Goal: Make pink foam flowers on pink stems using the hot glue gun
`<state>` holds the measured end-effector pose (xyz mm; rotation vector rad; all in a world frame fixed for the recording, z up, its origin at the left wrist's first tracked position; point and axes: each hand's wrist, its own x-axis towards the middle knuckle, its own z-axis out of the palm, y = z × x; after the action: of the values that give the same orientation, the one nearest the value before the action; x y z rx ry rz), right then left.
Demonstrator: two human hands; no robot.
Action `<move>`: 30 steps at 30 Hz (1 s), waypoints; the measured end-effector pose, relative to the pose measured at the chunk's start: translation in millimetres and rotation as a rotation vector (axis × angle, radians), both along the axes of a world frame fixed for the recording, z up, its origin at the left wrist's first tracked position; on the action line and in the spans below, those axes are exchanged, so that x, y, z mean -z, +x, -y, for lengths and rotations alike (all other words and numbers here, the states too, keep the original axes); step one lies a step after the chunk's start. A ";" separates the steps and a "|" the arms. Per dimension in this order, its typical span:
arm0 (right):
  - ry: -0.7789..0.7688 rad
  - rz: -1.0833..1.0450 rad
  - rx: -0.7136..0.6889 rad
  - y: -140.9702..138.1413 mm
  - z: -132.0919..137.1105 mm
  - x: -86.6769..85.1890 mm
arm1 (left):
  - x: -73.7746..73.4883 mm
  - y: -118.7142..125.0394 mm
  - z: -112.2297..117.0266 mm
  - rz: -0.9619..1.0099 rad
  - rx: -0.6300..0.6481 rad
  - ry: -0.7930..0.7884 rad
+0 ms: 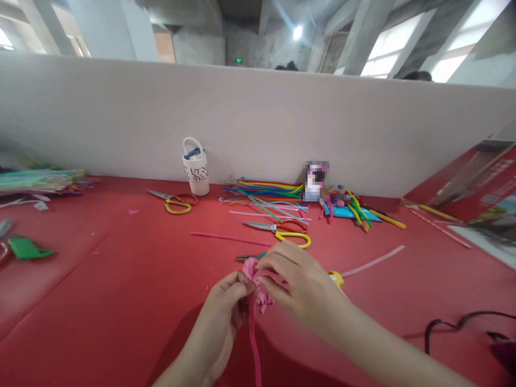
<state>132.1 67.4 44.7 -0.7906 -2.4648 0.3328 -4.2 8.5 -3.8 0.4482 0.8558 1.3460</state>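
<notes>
Left hand [226, 312] closed at thumb and fingertips, it pinches the pink fuzzy coil [250, 267] low down, just where the dark pink stem [253, 344] meets it, a grip that seems chosen to steady the join while leaving the top of the coil exposed. The right hand [294, 279] comes in from the other side, thumb and fingers drawn together on a pink strip [278, 277] beside the coil, probably because a fine pinch gives better control of something so soft. So the coil sits between the two sets of fingertips, above the red table [121, 301]; whether any of it rests there I cannot tell. The stem hangs towards the person, clear of both palms, likely so it does not get in the fingers' way. Small pink curls [264, 301] show under the right hand. Just beyond lie a dark-tipped tool [246, 258], partly hidden, and yellow-and-red-handled scissors [282, 235], apparently kept within easy reach. Farther off, coloured fuzzy sticks [266, 189] lie by the white partition [258, 118], and a white cup [196, 174] stands upright near it, perhaps set back to keep the working area uncluttered.
</notes>
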 end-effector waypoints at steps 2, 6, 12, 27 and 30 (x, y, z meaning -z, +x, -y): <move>-0.002 -0.002 0.006 -1.0 1.2 0.9 | 0.2 0.1 0.2 -0.004 0.000 0.001; 0.060 0.016 -0.022 -2.0 2.7 2.5 | 0.0 0.5 1.9 -0.018 0.006 -0.003; 0.221 0.095 -0.061 -1.8 2.8 3.4 | -4.3 0.7 2.0 -0.017 0.000 -0.012; -0.053 -0.341 -0.012 17.0 16.8 -11.6 | -3.3 -3.6 4.2 -0.443 -0.230 0.247; -0.334 -0.335 0.078 20.5 22.3 -12.8 | -3.3 -5.8 6.0 -0.576 -0.294 0.410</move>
<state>152.7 45.1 57.5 -0.8811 -2.0849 0.7947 -10.0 2.5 -0.5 1.1003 1.1457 1.7050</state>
